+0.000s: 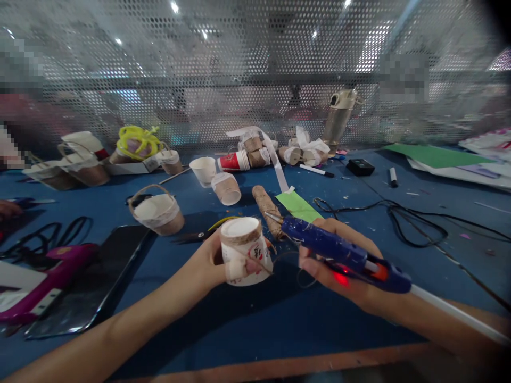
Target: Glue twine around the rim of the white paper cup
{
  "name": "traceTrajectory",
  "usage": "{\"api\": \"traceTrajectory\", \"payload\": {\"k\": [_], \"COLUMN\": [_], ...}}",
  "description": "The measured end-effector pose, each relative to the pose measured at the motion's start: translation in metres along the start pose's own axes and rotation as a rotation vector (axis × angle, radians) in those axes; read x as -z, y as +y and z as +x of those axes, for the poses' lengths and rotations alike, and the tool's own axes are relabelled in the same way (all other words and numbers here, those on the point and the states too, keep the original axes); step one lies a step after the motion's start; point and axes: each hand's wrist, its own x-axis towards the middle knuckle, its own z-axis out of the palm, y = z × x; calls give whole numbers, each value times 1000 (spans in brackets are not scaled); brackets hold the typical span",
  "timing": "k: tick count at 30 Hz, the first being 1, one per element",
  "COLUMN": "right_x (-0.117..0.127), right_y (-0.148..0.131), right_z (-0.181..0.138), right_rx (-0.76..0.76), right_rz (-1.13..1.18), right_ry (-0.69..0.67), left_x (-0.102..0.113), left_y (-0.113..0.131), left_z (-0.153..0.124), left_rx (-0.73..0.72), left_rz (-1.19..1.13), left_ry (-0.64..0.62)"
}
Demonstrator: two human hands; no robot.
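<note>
While it is gripped, glue gun (339, 250) points left.

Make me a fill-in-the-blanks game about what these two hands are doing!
1. The left hand holds a paper cup, banded with twine, turned upside ____.
2. The right hand holds a glue gun coloured ____.
3. The gun's nozzle points toward the paper ____.
4. The paper sheet lying behind the nozzle is ____.

Missing words: down; blue; cup; green.
</note>
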Motion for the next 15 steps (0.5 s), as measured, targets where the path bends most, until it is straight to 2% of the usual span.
{"api": "traceTrajectory", "payload": {"k": [3,7,11,15], "right_x": [-5,-9,-14,-18], "right_y": [-1,1,1,3], "right_z": [1,3,1,-2], "right_rx": [46,88,57,22], "right_rz": [12,21,53,15], "right_ry": [-84,-154,-162,-139], "left_x": [-2,-7,-13,-15], "left_y": [-3,-3,-3,-4], "left_z": [2,-1,-5,-6], "left_rx": [-39,-68,-65,-110], "left_rz": [110,111,78,142], "left_ry": [22,-27,-55,-67]}}
